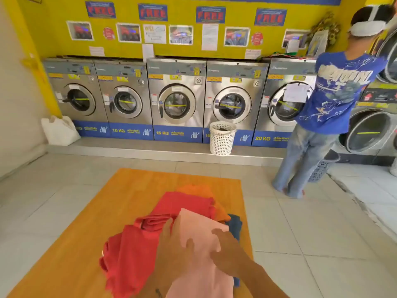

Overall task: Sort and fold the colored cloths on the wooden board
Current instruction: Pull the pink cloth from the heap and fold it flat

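Note:
A wooden board (129,190) lies on the tiled floor with a pile of cloths on its near right part. A pink cloth (202,224) is on top. Red cloths (129,254) spread to its left and behind it, an orange cloth (199,190) lies at the far side, and a blue cloth (235,224) peeks out on the right. My left hand (174,244) grips the pink cloth's left edge, thumb on top. My right hand (225,252) rests flat on the pink cloth with fingers spread.
A row of washing machines (176,100) lines the far wall on a low step. A white laundry basket (222,138) stands on that step. A person in a blue shirt (335,93) stands at the right by a dark basket (324,166). A white bag (60,130) sits far left.

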{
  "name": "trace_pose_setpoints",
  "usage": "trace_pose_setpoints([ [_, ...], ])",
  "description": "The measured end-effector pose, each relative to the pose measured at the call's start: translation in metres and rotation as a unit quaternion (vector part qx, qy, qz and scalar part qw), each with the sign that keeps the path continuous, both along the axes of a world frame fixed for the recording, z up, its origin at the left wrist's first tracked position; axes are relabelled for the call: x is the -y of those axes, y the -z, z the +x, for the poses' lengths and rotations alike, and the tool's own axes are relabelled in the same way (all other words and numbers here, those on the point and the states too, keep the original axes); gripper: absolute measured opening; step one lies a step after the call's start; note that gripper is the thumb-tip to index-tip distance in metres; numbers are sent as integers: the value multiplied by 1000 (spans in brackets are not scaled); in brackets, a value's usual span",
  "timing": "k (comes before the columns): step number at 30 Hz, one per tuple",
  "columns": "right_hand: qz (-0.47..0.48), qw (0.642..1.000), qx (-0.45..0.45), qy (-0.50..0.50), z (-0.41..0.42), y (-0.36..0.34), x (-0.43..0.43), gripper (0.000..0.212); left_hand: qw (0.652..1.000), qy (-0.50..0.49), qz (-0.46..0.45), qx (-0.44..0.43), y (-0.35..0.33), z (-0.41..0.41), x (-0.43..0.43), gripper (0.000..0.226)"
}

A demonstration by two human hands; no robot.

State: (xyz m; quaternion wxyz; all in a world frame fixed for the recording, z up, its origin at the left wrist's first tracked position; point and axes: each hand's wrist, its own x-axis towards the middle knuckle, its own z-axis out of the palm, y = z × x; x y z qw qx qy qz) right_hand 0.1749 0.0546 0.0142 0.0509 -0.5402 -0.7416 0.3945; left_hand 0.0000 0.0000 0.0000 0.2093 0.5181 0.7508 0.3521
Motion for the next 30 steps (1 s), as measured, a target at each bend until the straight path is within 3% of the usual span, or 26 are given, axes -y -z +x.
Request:
trace_pose_setpoints([
  [4, 26, 995, 95, 13, -13, 26, 20, 70, 988, 48, -99, -109, 29, -10, 5, 84],
  [10, 18, 987, 117, 113, -39, 33, 21, 67, 985, 144, -72, -64, 35, -45, -9, 78],
  [14, 28, 978, 123, 163, -60, 33, 20, 66, 981, 187, -35, 45, 31, -58, -26, 72],
  [20, 56, 952, 35, 299, -67, 33, 17, 69, 971, 215, 6, 102, 26, -79, -29, 70],
  [24, -38, 918, -56, 391, -79, 22, 9, 93, 962, 239, 80, 105, 30, -98, -12, 68],
  [26, -65, 912, -95, 395, -83, 21, 5, 75, 961, 243, 91, 95, 33, -109, -5, 66],
  [30, -2, 916, -112, 386, -89, 21, 1, 32, 965, 245, 69, 62, 29, -124, -15, 62],
])
